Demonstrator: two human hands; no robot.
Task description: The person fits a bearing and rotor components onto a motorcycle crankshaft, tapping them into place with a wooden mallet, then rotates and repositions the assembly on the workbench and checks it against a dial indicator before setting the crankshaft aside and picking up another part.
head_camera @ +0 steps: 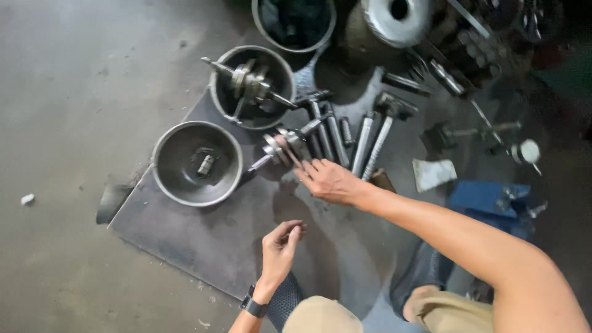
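My right hand (327, 180) reaches forward over the dark floor mat (197, 237), fingers spread, its fingertips touching a small metal crankshaft (280, 148) that lies on the mat. My left hand (280, 246), with a dark watch at the wrist, hovers lower over the mat with its fingertips pinched together; whether anything is between them I cannot tell. Just beyond the right hand lie several long metal tools and sockets (351, 139) side by side.
A shallow metal bowl (169, 163) holds a small part. A second bowl (271, 65) holds another crankshaft. A dark bucket (295, 24) and a round metal casting (398, 21) stand at the top. A blue box (487, 197) and white rag (431, 174) lie right.
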